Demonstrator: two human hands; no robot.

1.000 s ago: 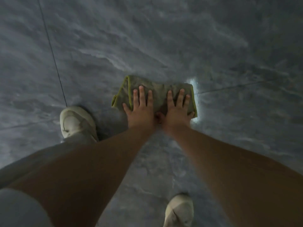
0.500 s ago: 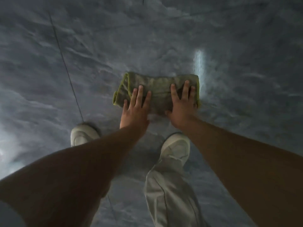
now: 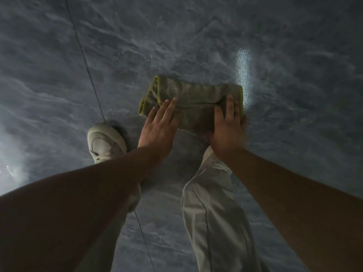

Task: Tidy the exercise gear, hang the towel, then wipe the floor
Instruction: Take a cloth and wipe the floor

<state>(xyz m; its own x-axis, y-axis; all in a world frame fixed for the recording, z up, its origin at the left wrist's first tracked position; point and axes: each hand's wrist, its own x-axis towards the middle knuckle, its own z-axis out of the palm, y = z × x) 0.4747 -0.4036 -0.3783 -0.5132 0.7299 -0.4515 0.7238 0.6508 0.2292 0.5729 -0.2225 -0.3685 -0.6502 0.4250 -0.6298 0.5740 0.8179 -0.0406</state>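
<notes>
Cloth (image 3: 193, 99) folded into a thick pad, flat on the floor (image 3: 294, 134) ahead of the shoe (image 3: 106, 142). Pinned under left hand (image 3: 157, 130) and right hand (image 3: 227, 132) at either end, fingers (image 3: 169, 105) straight and spread, grasping nothing; probably spreads pressure for a broad wiping stroke.

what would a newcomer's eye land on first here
The folded grey-green cloth with a yellow-green hem lies mid-frame, pressed to the dark marbled floor by the left hand and right hand. A bright streak of glare shines just beyond its right end, and a pale shoe stands left of the left hand.
</notes>
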